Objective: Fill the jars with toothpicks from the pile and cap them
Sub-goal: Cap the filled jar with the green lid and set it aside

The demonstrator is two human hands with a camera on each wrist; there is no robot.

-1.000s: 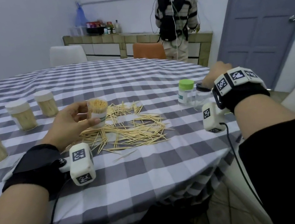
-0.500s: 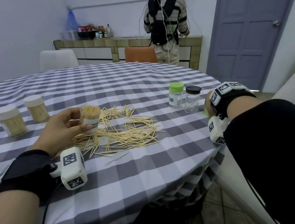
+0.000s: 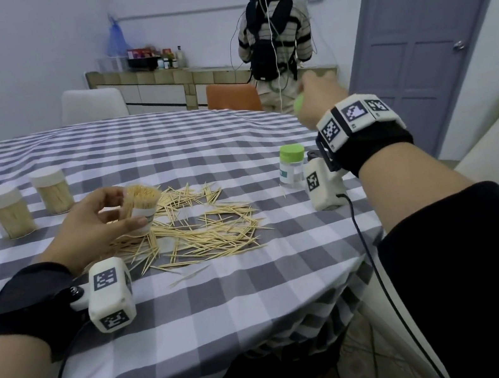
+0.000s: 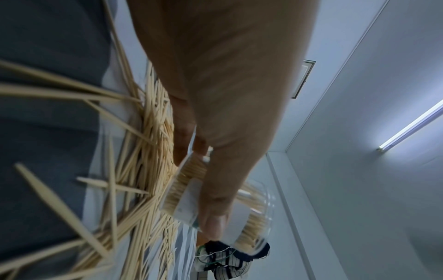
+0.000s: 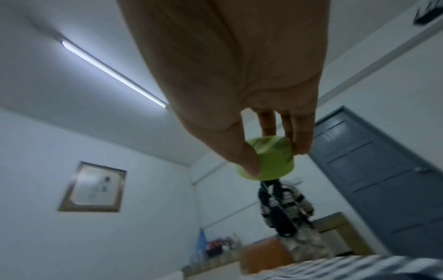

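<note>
Above the table, right hand (image 5: 239, 79) fingers (image 5: 300, 136) pinch green cap (image 5: 268, 159).

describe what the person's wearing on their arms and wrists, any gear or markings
Each forearm is bare up to a black sleeve. The left hand has a black wrist wrap carrying a white boxy camera module with black square fiducial markers and a thin black cable. The right hand has a black wrap too, ringed by a band of white marker tiles, plus a similar white module with a black cable.
</note>
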